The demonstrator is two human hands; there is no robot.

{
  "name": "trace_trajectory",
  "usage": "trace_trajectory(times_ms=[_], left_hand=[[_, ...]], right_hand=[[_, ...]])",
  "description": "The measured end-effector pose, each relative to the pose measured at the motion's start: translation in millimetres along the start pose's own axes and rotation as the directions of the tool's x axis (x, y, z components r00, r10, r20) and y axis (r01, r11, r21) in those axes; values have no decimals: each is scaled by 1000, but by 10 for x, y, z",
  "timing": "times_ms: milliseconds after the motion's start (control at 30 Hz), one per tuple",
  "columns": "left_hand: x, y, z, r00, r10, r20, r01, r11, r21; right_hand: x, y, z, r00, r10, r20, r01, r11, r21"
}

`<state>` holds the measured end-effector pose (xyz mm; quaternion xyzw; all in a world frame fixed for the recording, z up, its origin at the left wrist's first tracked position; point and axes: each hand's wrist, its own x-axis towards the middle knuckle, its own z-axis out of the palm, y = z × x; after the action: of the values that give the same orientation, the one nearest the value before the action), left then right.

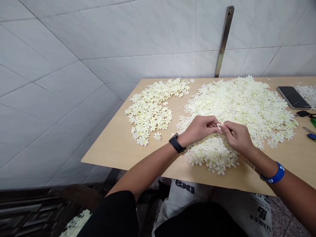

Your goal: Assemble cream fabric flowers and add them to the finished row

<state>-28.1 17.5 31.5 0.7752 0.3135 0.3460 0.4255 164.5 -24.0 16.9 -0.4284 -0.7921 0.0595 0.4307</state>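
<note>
My left hand (204, 127) and my right hand (235, 135) meet over a large pile of pale artificial flowers (242, 102). Between their fingertips is a small white flower (218, 125), pinched from both sides. Its petals are partly covered by the fingers. The big pile spreads beneath and behind both hands. To the left lies a smaller, curved heap of the same five-petalled flowers (151, 108), with yellowish centres. One single flower (157, 136) rests at that heap's near edge.
A phone (294, 97) lies on the wooden tabletop (113, 144) at the right, near small white pieces (307, 93). Blue-handled (311, 136) and green-handled (313, 122) tools sit at the right edge. Behind the table stands a tiled wall (148, 29) with a metal strip (224, 42).
</note>
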Motion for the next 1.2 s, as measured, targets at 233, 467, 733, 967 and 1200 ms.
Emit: trace_trajectory(times_ms=[233,467,733,967,1200], left_hand=[[-1,-9,2,1000,19,24,-15,990,-143],[20,-45,-56,991,-97,90,116,962,-248],[2,20,-88,987,-40,155,11,983,183],[-10,4,-51,960,168,225,-250,876,413],[-6,28,-154,935,175,307,-267,919,289]], right_hand=[[4,25,-21,1000,-3,-14,3,999,-34],[-19,134,-30,988,-150,42,154,982,-112],[-37,110,-38,927,-329,179,371,871,-320],[-28,75,-56,948,-274,160,313,892,-326],[0,114,-90,959,-238,152,266,941,-209]])
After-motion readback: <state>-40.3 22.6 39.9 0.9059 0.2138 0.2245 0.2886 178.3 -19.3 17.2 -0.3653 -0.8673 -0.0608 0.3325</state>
